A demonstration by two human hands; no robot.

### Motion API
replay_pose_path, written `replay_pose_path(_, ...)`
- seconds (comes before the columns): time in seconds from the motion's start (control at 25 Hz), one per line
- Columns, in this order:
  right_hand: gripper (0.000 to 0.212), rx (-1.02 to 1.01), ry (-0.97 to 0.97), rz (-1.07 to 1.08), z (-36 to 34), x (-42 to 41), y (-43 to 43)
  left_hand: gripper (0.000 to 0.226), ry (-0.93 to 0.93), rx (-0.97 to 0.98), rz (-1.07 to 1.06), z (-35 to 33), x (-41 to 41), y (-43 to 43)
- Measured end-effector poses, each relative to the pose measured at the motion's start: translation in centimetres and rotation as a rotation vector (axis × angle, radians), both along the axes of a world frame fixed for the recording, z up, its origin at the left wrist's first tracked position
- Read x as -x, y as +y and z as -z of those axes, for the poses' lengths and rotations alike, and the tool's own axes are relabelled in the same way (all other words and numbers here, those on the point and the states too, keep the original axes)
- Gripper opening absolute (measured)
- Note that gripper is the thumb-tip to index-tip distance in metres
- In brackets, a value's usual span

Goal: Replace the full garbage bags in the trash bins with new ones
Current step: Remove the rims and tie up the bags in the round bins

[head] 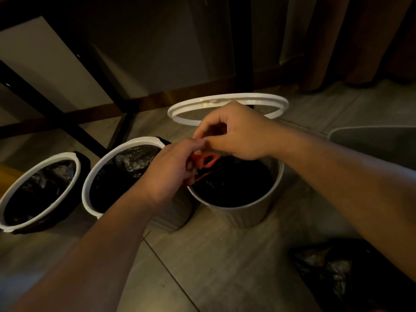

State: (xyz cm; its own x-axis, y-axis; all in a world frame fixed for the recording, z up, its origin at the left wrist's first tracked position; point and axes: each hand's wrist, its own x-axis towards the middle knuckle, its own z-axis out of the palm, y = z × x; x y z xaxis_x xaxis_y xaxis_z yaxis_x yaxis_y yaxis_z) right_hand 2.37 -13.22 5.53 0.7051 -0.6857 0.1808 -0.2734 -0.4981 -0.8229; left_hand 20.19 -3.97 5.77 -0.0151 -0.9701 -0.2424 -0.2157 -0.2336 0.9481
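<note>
Dim room, grey tiled floor (225, 262).
Left hand (173, 167) and right hand (238, 134) both pinch red drawstring (208, 159) above white bin (245, 215); brown curtain (360, 41) behind, black bag (333, 273) on floor at right.

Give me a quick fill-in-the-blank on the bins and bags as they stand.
1. The left hand and right hand pinch the red drawstring of a ___ bag.
2. The loose white ring lies on the ___ behind the unringed bin.
3. ___ ringed bins stand left of the hands.
Missing: black; floor; two.
</note>
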Motion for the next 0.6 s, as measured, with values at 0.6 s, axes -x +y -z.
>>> replay_pose_path(0.6, 0.008, -0.219, -0.121, 0.123, 0.6, -0.9, 0.4, 0.045, 0.177, 0.265, -0.278, 2.8, 0.3, 1.7)
